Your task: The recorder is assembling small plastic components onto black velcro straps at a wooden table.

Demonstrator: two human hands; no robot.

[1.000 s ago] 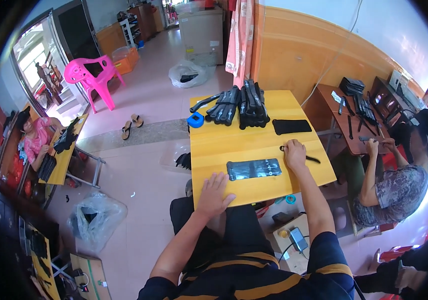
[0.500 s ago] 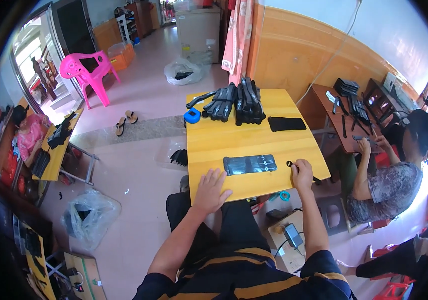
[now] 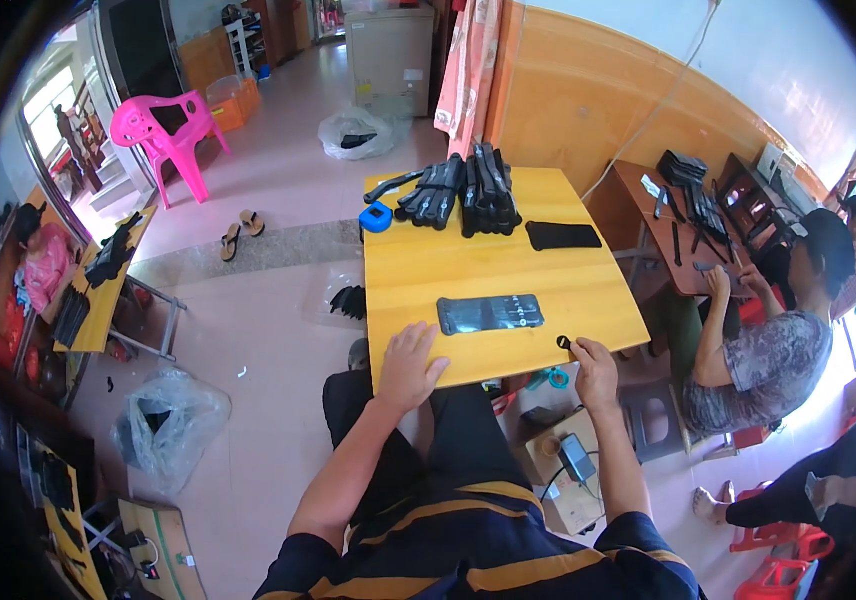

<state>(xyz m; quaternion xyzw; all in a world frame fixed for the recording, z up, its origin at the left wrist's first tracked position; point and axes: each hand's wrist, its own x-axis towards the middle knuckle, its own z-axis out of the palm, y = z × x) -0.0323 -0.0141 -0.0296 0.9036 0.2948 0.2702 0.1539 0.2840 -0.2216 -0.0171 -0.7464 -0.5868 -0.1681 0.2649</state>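
Note:
My left hand [image 3: 411, 366] lies flat with fingers spread on the near left edge of the yellow table [image 3: 488, 270]. At the near right edge, my right hand [image 3: 597, 374] is closed on a black strap [image 3: 564, 342] with a ring-shaped end poking out past the fingertips; the rest of it is hidden. Between the hands lies a flat, shiny plastic-wrapped black packet [image 3: 491, 314]. Behind that is a dark, flat rounded piece [image 3: 563, 235]. Bundled black straps [image 3: 431, 200] are piled at the far side, beside a small blue device [image 3: 376, 217].
To the right, a person [image 3: 763, 340] works at a brown table [image 3: 668, 240] holding black straps. Another person [image 3: 46, 260] sits at a yellow table on the left. Below my table's right side stands a box [image 3: 563, 500] with a grey adapter. A plastic bag [image 3: 173, 425] lies on the floor.
My right hand has drawn back toward the near edge with the strap, whose tail no longer shows to its right. My left hand stays flat. The whole view has shifted slightly.

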